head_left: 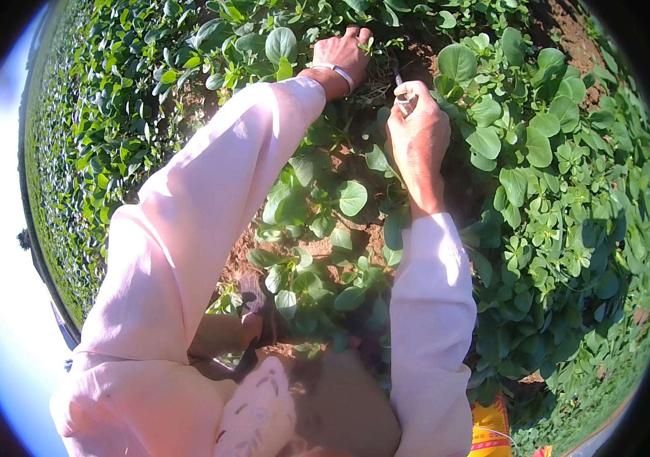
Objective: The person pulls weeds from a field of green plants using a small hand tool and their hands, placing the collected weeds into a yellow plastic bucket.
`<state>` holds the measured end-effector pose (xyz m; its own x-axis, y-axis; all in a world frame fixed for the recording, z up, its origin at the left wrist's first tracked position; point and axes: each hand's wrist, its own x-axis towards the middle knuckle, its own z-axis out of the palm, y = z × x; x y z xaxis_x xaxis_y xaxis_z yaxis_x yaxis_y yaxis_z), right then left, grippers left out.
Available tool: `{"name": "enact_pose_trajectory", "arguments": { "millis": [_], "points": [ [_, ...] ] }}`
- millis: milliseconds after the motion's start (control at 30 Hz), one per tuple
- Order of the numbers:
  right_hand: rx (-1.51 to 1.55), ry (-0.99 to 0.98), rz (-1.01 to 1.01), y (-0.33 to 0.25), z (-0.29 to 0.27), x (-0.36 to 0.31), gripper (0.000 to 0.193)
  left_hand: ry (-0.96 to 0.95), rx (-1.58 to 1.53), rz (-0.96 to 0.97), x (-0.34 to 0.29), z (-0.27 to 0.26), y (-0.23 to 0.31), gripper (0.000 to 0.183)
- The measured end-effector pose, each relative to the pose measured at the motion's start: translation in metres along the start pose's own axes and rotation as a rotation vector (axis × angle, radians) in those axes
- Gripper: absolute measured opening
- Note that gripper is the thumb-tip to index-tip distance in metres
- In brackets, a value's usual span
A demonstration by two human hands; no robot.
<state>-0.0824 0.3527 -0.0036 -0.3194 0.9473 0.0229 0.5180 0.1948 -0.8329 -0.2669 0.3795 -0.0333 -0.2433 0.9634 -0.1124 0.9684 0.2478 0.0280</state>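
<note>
My left hand, a pale band round its wrist, reaches down among low green leaves at the far middle. Its fingers curl away from view, and what they grip is hidden. To its right, my right hand is closed round a small hand tool with a whitish handle. A thin dark metal shaft runs from that handle toward the soil; its working end cannot be made out. Pale, thin stems lie tangled between the two hands. Round-leaved leafy green plants grow close beside my right hand.
Dense greenery covers the right side, with small-leaved plants mixed in. Between my arms, young leafy plants stand in brown soil. A yellow and red bag sits near my right sleeve. The planted field stretches off left.
</note>
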Motion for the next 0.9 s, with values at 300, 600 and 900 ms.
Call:
{"name": "enact_pose_trajectory", "arguments": {
  "millis": [300,600,900],
  "points": [
    [0.151,-0.045,0.149,-0.01,0.022,0.056,0.019,0.051,-0.078,0.002,0.012,0.005,-0.018,0.033],
    [0.057,-0.178,0.096,-0.01,-0.017,-0.023,0.02,0.032,-0.094,0.168,-0.028,0.02,-0.054,0.053],
    [-0.155,-0.055,0.016,-0.026,0.04,0.04,0.01,-0.005,-0.024,0.063,0.011,-0.001,-0.025,0.036]
  ]
}}
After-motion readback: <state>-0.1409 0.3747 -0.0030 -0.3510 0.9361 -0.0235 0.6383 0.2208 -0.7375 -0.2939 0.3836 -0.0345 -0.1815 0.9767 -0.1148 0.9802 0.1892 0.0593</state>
